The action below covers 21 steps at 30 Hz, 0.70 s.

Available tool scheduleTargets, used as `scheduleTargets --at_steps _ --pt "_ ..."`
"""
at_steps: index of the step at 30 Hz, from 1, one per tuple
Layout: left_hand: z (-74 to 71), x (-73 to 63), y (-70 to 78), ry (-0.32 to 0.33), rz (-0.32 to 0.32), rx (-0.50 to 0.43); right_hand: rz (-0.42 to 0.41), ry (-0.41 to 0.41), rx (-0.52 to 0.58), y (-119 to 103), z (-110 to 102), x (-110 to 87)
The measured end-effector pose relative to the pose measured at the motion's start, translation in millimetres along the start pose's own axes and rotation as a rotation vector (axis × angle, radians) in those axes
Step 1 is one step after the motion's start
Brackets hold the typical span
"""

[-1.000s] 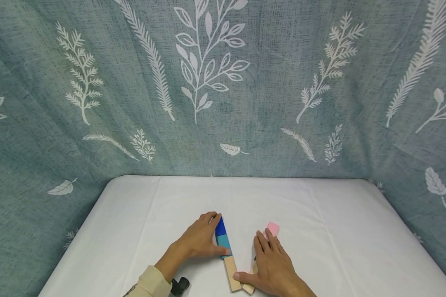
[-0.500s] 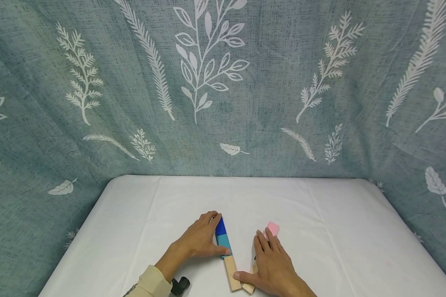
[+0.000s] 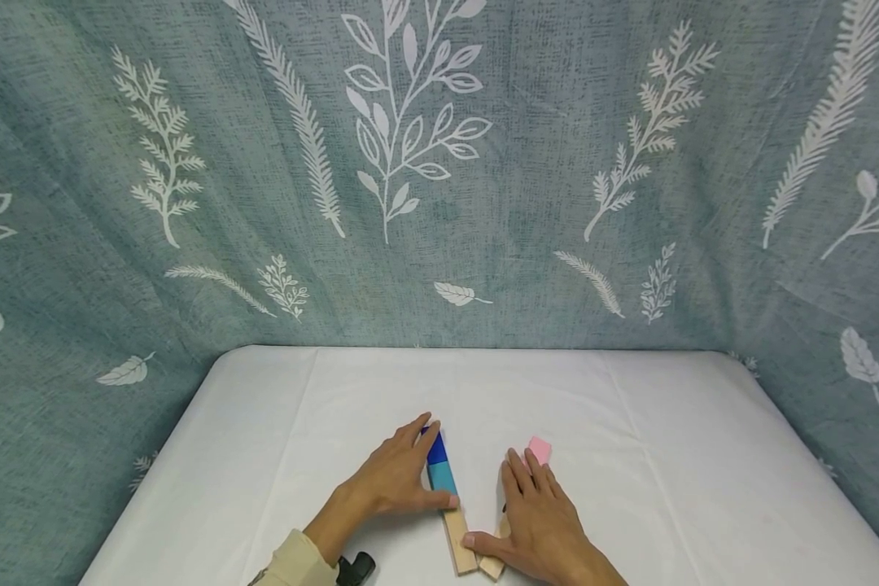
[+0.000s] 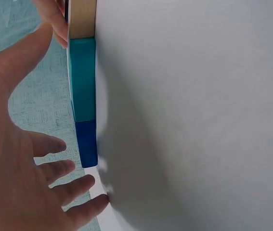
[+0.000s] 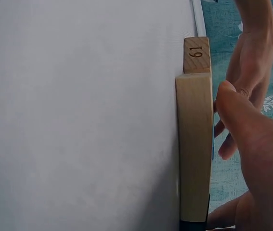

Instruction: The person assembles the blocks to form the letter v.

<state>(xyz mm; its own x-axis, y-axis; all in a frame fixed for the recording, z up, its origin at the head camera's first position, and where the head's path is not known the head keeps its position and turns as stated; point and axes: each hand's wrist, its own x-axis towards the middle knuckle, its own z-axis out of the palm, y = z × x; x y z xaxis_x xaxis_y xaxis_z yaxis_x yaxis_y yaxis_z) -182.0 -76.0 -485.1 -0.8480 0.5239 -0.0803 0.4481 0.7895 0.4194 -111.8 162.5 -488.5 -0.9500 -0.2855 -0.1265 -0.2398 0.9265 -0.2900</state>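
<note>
A dark blue block (image 3: 437, 449), a teal block (image 3: 442, 477) and a wooden block (image 3: 457, 539) lie end to end in a slanting row. My left hand (image 3: 395, 476) is spread beside this row; its thumb is over the teal and wooden joint in the head view. Gaps show around the fingers (image 4: 81, 188) in the left wrist view. A second wooden block (image 5: 195, 144) angles away to the right, followed by a black piece (image 5: 193, 225) and a pink block (image 3: 540, 448). Over that second row is my right hand (image 3: 545, 521), fingers extended, hiding much of it.
A white cloth (image 3: 322, 407) covers the table. Behind it hangs a blue-green curtain (image 3: 513, 203) with white leaf prints. A black device (image 3: 359, 568) is at the left wrist. The near wooden block's end (image 5: 196, 53) bears the number 61.
My left fingers have lifted and spread away from the blue and teal blocks. The right hand and the blocks look almost the same.
</note>
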Motion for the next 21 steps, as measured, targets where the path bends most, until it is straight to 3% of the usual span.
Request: scheduleTargets --at_steps 6,14,21 --pt "1.9 -8.7 0.8 0.009 0.026 0.033 -0.024 0.048 0.031 4.4 -6.8 -2.5" --pt "5.4 -19.3 5.3 -0.024 0.062 0.066 -0.090 0.094 0.046 29.5 -10.0 -7.8" --pt "7.9 -24.7 10.6 -0.036 0.063 0.090 -0.083 0.099 0.067 42.3 -4.6 -4.2"
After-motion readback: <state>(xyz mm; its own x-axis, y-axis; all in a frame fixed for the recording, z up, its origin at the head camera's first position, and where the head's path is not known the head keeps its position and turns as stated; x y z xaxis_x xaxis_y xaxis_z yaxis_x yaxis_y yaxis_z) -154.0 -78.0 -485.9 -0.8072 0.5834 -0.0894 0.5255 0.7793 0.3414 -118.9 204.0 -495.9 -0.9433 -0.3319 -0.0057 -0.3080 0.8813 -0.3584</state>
